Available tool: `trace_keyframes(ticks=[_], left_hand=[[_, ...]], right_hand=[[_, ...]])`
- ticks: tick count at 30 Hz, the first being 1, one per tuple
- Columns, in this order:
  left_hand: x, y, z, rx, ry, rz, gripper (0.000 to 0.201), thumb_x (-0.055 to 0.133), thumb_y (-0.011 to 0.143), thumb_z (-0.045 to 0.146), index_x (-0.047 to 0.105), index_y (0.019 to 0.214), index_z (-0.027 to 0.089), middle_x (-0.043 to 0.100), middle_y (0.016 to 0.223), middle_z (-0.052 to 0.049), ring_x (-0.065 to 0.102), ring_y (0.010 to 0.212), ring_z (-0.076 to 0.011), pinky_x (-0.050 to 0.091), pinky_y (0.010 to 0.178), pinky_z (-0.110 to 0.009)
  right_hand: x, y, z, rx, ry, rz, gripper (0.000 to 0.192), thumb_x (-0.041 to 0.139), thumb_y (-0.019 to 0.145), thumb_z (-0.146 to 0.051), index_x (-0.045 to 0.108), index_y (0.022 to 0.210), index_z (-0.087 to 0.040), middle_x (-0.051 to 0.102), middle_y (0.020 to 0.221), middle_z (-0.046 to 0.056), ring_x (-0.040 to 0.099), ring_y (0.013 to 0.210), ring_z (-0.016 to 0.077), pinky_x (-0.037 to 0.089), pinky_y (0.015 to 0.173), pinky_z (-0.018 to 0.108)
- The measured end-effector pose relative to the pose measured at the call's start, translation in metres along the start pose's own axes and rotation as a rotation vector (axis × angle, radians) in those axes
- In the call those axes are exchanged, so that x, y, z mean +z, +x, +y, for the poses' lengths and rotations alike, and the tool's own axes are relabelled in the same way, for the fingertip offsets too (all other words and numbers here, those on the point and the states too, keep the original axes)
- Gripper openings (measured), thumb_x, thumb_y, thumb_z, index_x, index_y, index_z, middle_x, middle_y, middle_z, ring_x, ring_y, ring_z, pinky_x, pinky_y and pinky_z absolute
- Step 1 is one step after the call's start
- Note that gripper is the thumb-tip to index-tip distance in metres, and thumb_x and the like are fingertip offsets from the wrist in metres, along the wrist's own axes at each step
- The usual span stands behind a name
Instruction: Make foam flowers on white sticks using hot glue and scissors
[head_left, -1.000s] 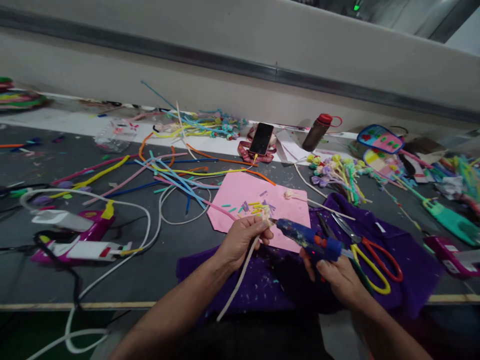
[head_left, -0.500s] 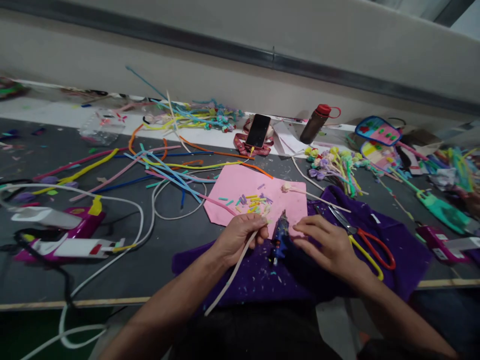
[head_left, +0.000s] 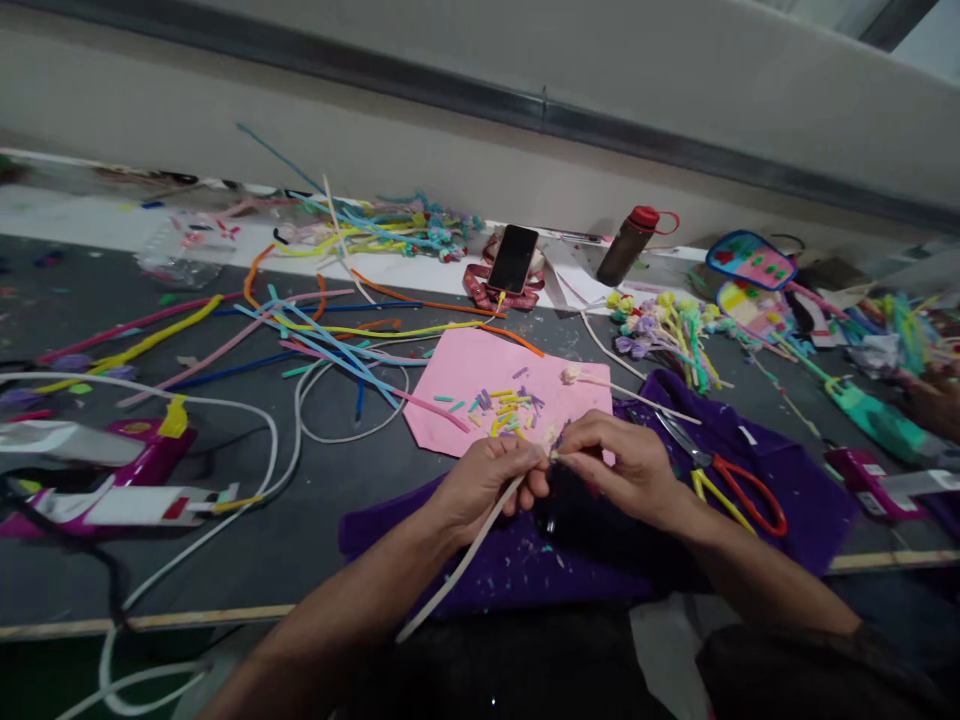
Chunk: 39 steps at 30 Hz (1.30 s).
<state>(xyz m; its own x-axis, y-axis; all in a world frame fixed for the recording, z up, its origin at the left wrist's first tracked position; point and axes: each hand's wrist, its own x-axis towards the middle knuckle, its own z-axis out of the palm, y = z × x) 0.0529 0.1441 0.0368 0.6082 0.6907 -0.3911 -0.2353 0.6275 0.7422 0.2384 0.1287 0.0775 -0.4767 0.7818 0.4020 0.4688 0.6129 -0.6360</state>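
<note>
My left hand (head_left: 499, 480) is closed around a white pipe cleaner (head_left: 461, 575), whose tail hangs down toward the front edge. At its upper end my right hand (head_left: 622, 465) pinches with thumb and forefinger, close against the left fingertips. A small pale piece shows between the hands, too small to make out. Both hands are over a purple cloth (head_left: 495, 570), beside a pink foam sheet (head_left: 442, 380) strewn with short yellow, purple and green pipe cleaner pieces (head_left: 506, 408). On the sheet lies another white stem with a pale flower-like head (head_left: 571, 375). The blue glue gun is mostly hidden by my right hand.
Scissors (head_left: 739, 490) with red and yellow handles lie right of my right hand. Long coloured pipe cleaners (head_left: 337, 350) and white cables spread left. Behind are a phone (head_left: 514, 260), a bottle (head_left: 626, 250) and bundled pipe cleaner flowers (head_left: 667, 325). Another person's hand (head_left: 937, 400) shows far right.
My right hand has moved left and up from beside the glue gun, closing its fingers at the pipe cleaner's upper end. My left hand keeps its hold.
</note>
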Motion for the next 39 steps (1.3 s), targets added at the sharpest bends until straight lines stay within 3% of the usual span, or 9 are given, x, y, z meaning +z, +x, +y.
trace_keyframes(ticks=[4,9,20,39], left_hand=[[0.000,0.000,0.001,-0.036,0.042,0.026,0.023,0.060,0.073,0.034,0.062,0.074,0.011,0.059,0.048,0.000,0.047,0.032,-0.0043,0.027,0.028,-0.011],[0.002,0.000,0.002,-0.030,0.151,0.058,0.022,0.057,0.074,0.032,0.063,0.072,0.011,0.055,0.043,0.002,0.044,0.028,-0.0045,0.025,0.027,-0.013],[0.001,-0.001,-0.001,-0.017,0.354,0.091,0.022,0.055,0.075,0.034,0.064,0.074,0.013,0.051,0.039,0.004,0.038,0.027,-0.0044,0.024,0.029,-0.015],[0.001,-0.002,0.001,-0.026,0.412,0.102,0.022,0.052,0.077,0.032,0.064,0.077,0.013,0.051,0.040,0.005,0.038,0.028,-0.0039,0.025,0.031,-0.015]], right_hand=[[-0.015,0.003,0.012,0.028,0.011,0.033,0.006,0.055,0.082,-0.018,0.060,0.080,-0.017,0.062,0.074,0.003,0.058,0.069,0.0132,0.046,0.063,0.027],[-0.024,0.010,0.023,0.031,0.049,-0.078,0.010,0.054,0.083,-0.018,0.063,0.085,-0.016,0.064,0.078,0.005,0.059,0.073,0.0136,0.047,0.067,0.027],[-0.016,0.014,0.022,0.020,0.087,-0.136,0.008,0.056,0.081,-0.020,0.064,0.081,-0.016,0.063,0.076,0.004,0.058,0.070,0.0124,0.046,0.065,0.026],[-0.015,0.015,0.022,-0.033,0.001,-0.261,0.016,0.052,0.085,-0.025,0.065,0.085,-0.017,0.065,0.080,0.004,0.060,0.075,0.0129,0.046,0.069,0.026]])
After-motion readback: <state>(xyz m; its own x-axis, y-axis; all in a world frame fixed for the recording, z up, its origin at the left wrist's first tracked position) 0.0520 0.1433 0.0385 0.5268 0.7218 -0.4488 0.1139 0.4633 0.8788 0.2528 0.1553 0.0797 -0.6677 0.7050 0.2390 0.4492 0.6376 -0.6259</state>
